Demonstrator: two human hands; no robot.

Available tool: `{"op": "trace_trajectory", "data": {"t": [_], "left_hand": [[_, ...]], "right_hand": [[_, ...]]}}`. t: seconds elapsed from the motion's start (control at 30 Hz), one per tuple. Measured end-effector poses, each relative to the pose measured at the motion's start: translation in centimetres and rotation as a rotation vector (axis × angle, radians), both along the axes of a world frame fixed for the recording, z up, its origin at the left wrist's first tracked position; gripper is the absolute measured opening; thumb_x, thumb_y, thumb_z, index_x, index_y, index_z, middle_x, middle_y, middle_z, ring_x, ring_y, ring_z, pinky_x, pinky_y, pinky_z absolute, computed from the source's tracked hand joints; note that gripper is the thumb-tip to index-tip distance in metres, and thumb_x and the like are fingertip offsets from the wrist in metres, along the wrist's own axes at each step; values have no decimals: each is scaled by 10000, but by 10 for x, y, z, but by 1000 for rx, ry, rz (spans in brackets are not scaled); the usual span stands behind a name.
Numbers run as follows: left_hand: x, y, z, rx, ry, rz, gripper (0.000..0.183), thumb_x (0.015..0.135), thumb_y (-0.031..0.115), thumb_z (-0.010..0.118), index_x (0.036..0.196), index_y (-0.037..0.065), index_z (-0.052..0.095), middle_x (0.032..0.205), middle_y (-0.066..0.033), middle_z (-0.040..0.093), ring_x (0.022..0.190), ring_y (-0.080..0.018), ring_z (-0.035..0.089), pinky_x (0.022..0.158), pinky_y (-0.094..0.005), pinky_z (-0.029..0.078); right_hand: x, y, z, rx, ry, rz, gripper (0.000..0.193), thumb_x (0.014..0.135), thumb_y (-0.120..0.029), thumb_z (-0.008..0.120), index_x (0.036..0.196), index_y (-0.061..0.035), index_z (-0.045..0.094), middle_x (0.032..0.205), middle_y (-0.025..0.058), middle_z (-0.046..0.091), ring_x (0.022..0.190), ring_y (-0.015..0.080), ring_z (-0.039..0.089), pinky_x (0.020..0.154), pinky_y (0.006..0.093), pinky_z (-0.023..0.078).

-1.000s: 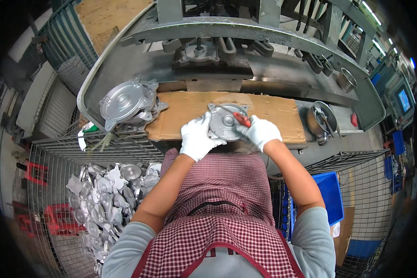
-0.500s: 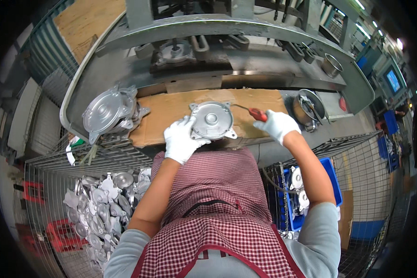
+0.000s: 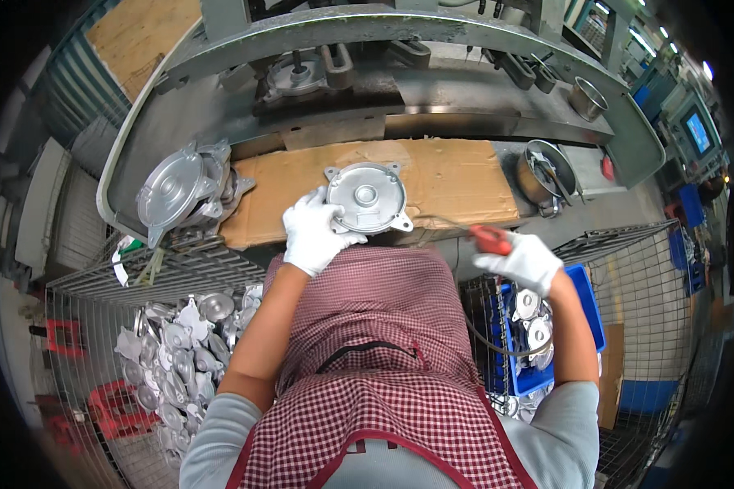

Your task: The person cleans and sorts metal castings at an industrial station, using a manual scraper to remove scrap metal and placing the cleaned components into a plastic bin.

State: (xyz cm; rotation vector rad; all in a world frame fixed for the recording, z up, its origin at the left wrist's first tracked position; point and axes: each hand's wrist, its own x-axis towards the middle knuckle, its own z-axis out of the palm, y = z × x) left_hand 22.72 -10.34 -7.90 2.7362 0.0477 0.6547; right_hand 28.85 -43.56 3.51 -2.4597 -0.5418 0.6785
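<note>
A round silver metal casting (image 3: 387,196) with lugs round its rim rests on a sheet of brown cardboard (image 3: 457,175) before me. My left hand (image 3: 312,232), in a white glove, grips its left edge, thumb along the near rim. My right hand (image 3: 523,262), gloved too, is closed around a red-handled tool (image 3: 489,240) with a thin metal shaft, blurred by motion. That shaft points left toward the casting, and its tip seems apart from it. More castings (image 3: 171,196) lean in a stack at the left end of the cardboard.
A metal pot (image 3: 530,186) holding tools stands right of the cardboard. Behind is a machine with another casting (image 3: 295,77) on its bed. Wire baskets flank me: piled castings (image 3: 175,350) at left, a blue crate (image 3: 589,301) with parts at right. A small metal cup (image 3: 587,99) stands far right.
My right hand has moved right and toward me with the red-handled tool, drawing it away from the casting. My left hand keeps its hold on the casting. The whole view has shifted slightly.
</note>
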Motion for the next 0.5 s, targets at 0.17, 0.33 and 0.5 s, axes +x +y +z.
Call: {"op": "trace_trajectory", "data": {"t": [0.17, 0.33, 0.5], "left_hand": [[-29, -6, 26, 23, -151, -51, 571, 385, 472, 876, 771, 89, 704, 1173, -284, 614, 1071, -423, 598, 901, -470, 476], [-56, -12, 60, 26, -140, -134, 566, 423, 569, 815, 714, 110, 659, 1147, -263, 592, 1008, -415, 611, 786, -444, 489], [-69, -19, 76, 76, -240, -168, 598, 455, 648, 751, 725, 121, 676, 1087, -247, 583, 922, -390, 621, 682, -441, 476]], "right_hand": [[36, -90, -1, 159, -159, -618, 482, 801, -318, 754, 1155, -11, 635, 919, 68, 664, 821, 138, 603, 760, 313, 509], [119, -214, -30, 360, -759, -946, 475, 829, -449, 712, 1011, -13, 671, 804, 46, 653, 721, 103, 546, 666, 269, 435], [146, -284, -94, 14, -787, -1310, 853, 756, -703, 605, 1248, -6, 600, 1238, 220, 615, 1137, 384, 581, 962, 415, 439]]}}
